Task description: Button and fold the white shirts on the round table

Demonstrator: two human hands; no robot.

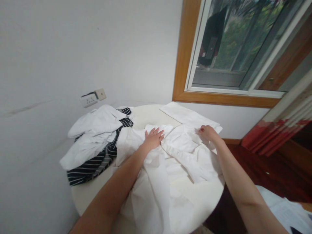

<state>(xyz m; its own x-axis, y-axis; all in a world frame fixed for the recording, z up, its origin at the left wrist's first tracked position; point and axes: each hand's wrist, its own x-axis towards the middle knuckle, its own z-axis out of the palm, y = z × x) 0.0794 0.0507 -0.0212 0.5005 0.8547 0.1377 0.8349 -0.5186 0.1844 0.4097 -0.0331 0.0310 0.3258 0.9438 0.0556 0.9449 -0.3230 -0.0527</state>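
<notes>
A white button-up shirt [156, 175] lies spread and rumpled over a round cream table [143, 113], its lower part reaching the near edge. My left hand [154, 138] rests flat on the shirt near its collar area, fingers spread. Further right, my right hand [207, 132] is closed in a pinch on the shirt's fabric. A button strip [177, 153] runs diagonally between the two hands. Beyond the right hand, a flat white cloth piece [187, 113] extends toward the window; I cannot tell whether it belongs to the shirt.
Piled at the table's left are white garments [97, 122] and a black-and-white striped cloth [85, 169], against the wall. A wall socket [89, 100] sits above them. A wood-framed window [179, 65] and a red-and-white curtain [265, 136] are at right. White fabric [287, 208] lies lower right.
</notes>
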